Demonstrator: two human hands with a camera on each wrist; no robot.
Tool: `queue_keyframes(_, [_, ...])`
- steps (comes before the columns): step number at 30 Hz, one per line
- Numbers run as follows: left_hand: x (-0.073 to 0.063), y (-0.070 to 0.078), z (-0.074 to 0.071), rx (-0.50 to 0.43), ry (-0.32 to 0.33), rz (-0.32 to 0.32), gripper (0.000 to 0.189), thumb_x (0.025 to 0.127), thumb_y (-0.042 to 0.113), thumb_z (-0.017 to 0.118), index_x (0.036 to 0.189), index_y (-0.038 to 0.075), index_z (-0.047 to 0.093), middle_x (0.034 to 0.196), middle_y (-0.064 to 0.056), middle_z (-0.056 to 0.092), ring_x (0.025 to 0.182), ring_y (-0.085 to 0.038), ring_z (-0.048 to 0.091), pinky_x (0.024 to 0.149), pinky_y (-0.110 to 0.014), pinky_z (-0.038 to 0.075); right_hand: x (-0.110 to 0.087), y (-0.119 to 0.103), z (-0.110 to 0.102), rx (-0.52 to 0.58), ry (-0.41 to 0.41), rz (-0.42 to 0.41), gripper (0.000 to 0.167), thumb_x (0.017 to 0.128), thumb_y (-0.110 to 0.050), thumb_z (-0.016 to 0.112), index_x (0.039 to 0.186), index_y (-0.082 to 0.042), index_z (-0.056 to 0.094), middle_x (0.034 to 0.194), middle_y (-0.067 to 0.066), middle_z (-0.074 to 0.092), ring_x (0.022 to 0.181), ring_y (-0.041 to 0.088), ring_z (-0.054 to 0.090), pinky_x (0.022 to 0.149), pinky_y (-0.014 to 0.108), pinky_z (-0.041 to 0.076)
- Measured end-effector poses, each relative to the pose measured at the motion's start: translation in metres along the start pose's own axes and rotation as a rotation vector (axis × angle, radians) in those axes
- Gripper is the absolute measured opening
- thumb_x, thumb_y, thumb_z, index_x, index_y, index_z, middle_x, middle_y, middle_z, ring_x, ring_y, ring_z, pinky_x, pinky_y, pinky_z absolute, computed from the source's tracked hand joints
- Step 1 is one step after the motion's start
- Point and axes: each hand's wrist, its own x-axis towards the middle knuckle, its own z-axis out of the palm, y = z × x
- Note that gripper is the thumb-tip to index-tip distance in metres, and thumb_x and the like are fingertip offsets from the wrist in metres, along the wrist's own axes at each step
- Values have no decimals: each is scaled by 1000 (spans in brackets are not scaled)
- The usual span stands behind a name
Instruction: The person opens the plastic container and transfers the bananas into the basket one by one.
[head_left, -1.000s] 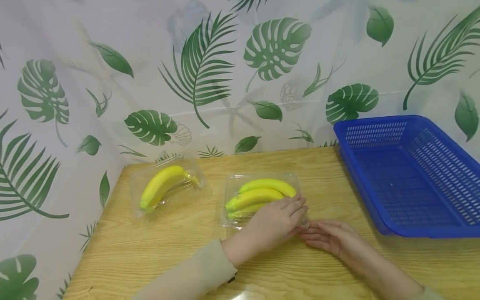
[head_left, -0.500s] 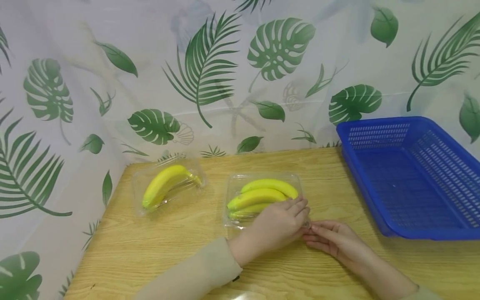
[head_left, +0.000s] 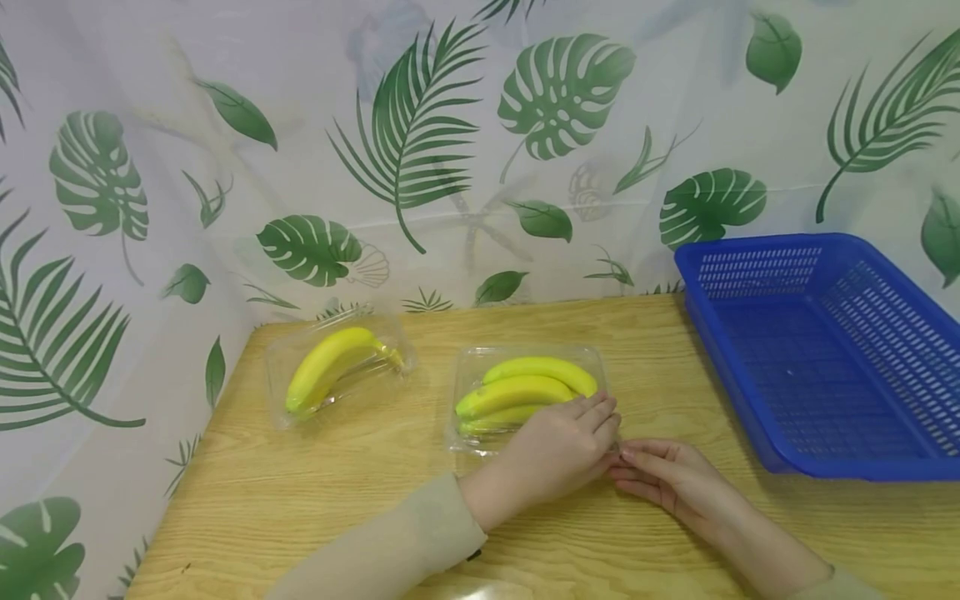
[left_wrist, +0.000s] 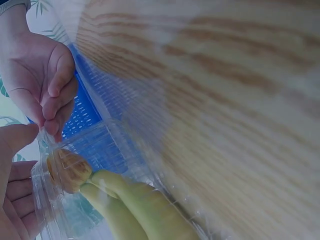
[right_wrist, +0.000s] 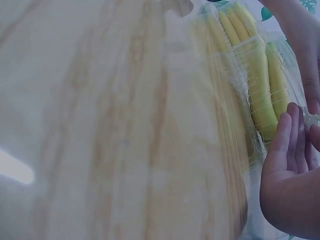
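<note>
A clear plastic clamshell box (head_left: 467,367) with several bananas (head_left: 517,396) in it lies mid-table. My left hand (head_left: 558,442) reaches across its right end, fingers along that end and thumb at the near corner, gripping it. At that same near right corner, my right hand (head_left: 678,479) pinches the box's edge between thumb and fingers. In the left wrist view both hands meet at the corner, beside the brown stem end (left_wrist: 70,170) of the bananas. The right wrist view shows the right palm (right_wrist: 290,190) turned up by the box. Part of the bananas is hidden behind the left hand.
Another clear box (head_left: 277,367) with a yellow banana (head_left: 330,362) sits at the back left. A blue perforated basket (head_left: 723,375) stands on the right. Leaf-patterned cloth (head_left: 450,167) hangs behind the wooden table (head_left: 300,492).
Both hands stay at the box's near right corner; the right fingers have closed more tightly on the edge there. The whole view has shifted slightly, while the boxes and basket stay put.
</note>
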Motion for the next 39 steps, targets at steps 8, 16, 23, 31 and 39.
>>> queue_keyframes(8, [2,1,0,0,4,-1,36,101,43,70,124,16,78,133,-2,76,128,-14,71,111,-23,56,1,0,1,-4,29,16,32,112,-3,48,112,-14,79,112,-1,81,104,10,78,96,24,64])
queue_keyframes(16, [4,2,2,9,23,3,29,102,35,65,119,16,80,128,-2,78,123,-14,74,106,-23,59,1,1,0,-18,60,9,32,111,-3,50,109,-15,79,109,-2,81,101,10,78,95,24,65])
queue_keyframes(23, [6,4,-2,53,6,1,31,102,41,67,114,17,81,126,-1,79,121,-12,75,104,-22,60,2,2,-1,-40,71,0,32,111,-3,50,109,-16,79,108,-3,81,101,10,78,95,24,65])
queue_keyframes(31, [8,7,-5,145,-28,52,31,107,39,62,114,15,80,125,-2,80,119,-12,75,101,-22,61,2,1,0,-71,82,-5,34,111,-2,50,107,-17,79,107,-4,81,100,9,78,93,23,65])
queue_keyframes(39, [6,9,-1,135,19,22,33,102,44,67,110,15,81,123,-2,80,116,-12,77,99,-22,62,4,-2,4,-135,94,-11,37,110,-1,48,105,-19,80,105,-5,82,98,8,78,91,22,65])
